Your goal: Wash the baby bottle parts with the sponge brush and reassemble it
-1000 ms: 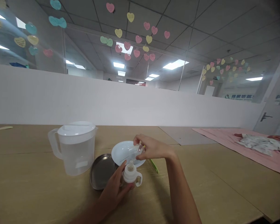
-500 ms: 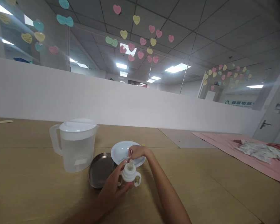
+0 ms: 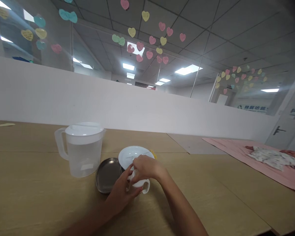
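A baby bottle (image 3: 145, 187) with a white collar and two side handles stands low over the table, its lower body largely covered by fingers. My left hand (image 3: 121, 190) is closed around it from the left. Over the bottle's top is my right hand (image 3: 147, 168), fingers curled down and pressed together; the teat is hidden beneath them, and I cannot see what they pinch. Just behind is a white dish (image 3: 127, 152) with a thin, clear or pale stick-like item in it. A metal tray (image 3: 108, 175) lies left of the bottle, partly behind my left hand.
A lidded clear plastic jug (image 3: 85, 154) with water stands at left. Something yellow (image 3: 153, 154) shows behind the dish. On the right, a doll in patterned clothing (image 3: 267, 157) lies on a pink cloth (image 3: 226, 147). A white wall (image 3: 137, 111) bounds the table's back.
My right hand has come from the dish toward me, onto the top of the bottle, covering the teat. My left hand keeps its hold. The view has shifted slightly.
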Tool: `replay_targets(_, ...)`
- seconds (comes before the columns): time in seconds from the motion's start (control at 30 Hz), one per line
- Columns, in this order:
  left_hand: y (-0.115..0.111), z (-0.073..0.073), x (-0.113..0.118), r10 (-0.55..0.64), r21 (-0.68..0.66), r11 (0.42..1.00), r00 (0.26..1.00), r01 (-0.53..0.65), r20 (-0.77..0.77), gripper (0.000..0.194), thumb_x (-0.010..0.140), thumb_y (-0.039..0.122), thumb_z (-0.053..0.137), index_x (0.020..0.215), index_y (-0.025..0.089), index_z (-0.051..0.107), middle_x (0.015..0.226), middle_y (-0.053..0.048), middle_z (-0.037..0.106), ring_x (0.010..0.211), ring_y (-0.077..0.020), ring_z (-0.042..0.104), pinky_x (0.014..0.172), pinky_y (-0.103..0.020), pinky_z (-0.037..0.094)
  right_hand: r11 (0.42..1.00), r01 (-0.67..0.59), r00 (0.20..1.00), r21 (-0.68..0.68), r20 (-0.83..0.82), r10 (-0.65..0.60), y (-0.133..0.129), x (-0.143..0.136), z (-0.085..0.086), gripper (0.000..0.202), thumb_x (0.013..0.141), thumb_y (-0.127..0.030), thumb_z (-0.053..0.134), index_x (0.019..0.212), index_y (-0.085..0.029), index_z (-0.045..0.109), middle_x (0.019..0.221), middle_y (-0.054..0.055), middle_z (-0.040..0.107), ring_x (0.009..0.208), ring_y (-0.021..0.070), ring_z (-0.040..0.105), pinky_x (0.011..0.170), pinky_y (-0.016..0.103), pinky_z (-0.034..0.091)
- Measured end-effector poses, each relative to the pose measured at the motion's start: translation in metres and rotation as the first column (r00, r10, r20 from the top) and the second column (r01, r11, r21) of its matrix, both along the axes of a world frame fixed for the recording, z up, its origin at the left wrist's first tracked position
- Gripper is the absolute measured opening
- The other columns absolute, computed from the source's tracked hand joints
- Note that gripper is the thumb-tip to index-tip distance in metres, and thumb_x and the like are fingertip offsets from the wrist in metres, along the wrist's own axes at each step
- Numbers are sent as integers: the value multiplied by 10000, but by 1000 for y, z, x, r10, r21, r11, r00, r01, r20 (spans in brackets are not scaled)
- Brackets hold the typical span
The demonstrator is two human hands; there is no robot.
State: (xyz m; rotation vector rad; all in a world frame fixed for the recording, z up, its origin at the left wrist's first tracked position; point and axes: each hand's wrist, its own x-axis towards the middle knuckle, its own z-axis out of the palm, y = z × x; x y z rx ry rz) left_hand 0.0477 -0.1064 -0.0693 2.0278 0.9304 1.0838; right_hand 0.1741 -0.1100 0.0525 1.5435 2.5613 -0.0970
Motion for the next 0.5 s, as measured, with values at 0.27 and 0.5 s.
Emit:
replay_targets(0.27, 5, 0, -5, -54, 49, 997, 997, 57, -57, 542, 735, 426, 589, 1213, 227, 428, 1127, -59, 591, 1002, -232, 552, 812, -337, 470, 1000, -9, 982, 4, -186, 9, 5, 12, 6, 325, 630, -410, 646, 876, -197, 633, 875, 31, 636, 754, 158, 566, 543, 207, 360)
replay_targets(0.5, 4, -7, -4, -41, 111, 993, 999, 43, -28, 609, 743, 395, 589, 1288, 238, 368, 1223, -70, 542, 1065, -237, 527, 865, -342, 454, 998, -53, 975, 30, -212, 58, 4, 18, 9, 106, 638, -201, 636, 735, -170, 664, 730, 9, 641, 668, 119, 551, 518, 183, 333)
